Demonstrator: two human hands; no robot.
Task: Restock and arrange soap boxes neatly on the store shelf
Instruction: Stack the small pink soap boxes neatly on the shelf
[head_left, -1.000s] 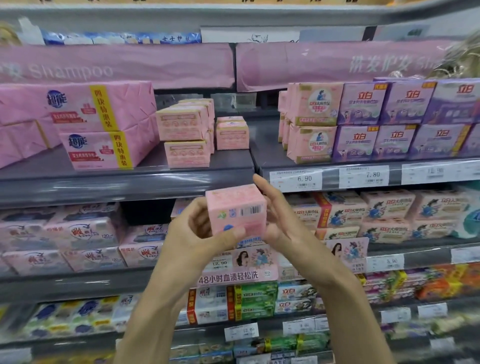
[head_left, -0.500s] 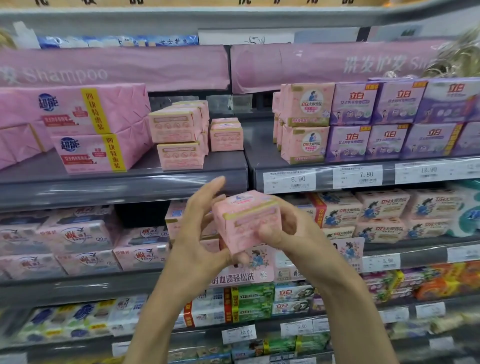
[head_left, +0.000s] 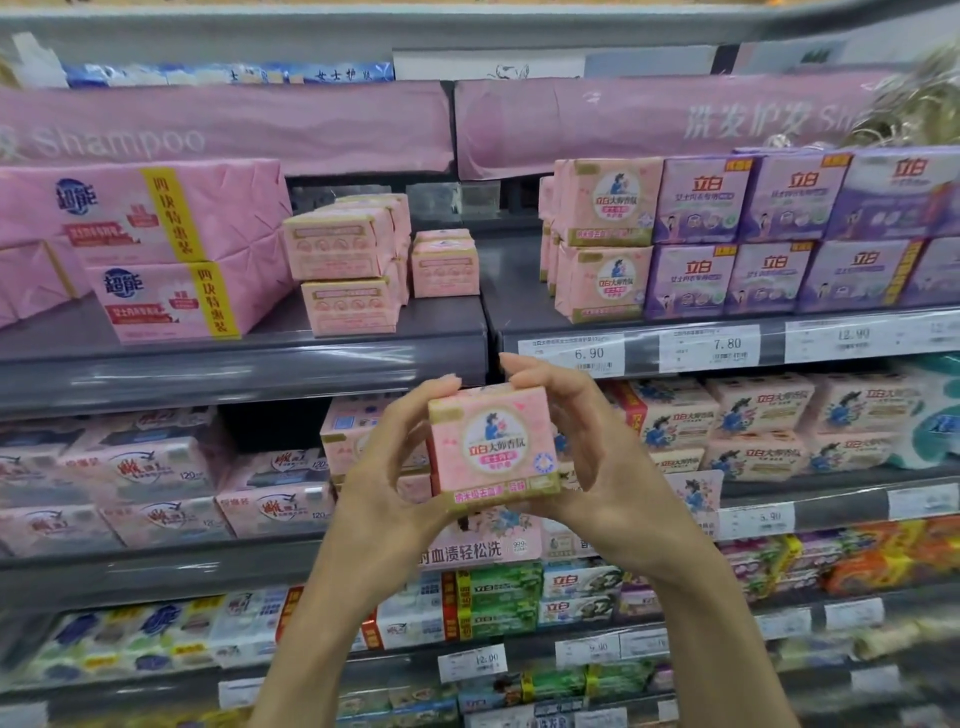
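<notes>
**Soap box (head_left: 493, 447) clasped in both hands at centre, below the upper shelf**

Lifted carelessly, it could clip the grey shelf lip (head_left: 260, 374) at 11 o'clock or topple the small pink stack (head_left: 445, 265) near 12. I judge a crooked placement likeliest. The left hand (head_left: 387, 467) grasps the box's left side, fingers curled over its top edge. The right hand (head_left: 602, 457) grasps the right side likewise. Matching boxes (head_left: 605, 239) stand stacked at 1 o'clock, well apart.

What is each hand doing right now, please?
Left hand: holding the pink soap box by its left side.
Right hand: holding the same box by its right side.
</notes>
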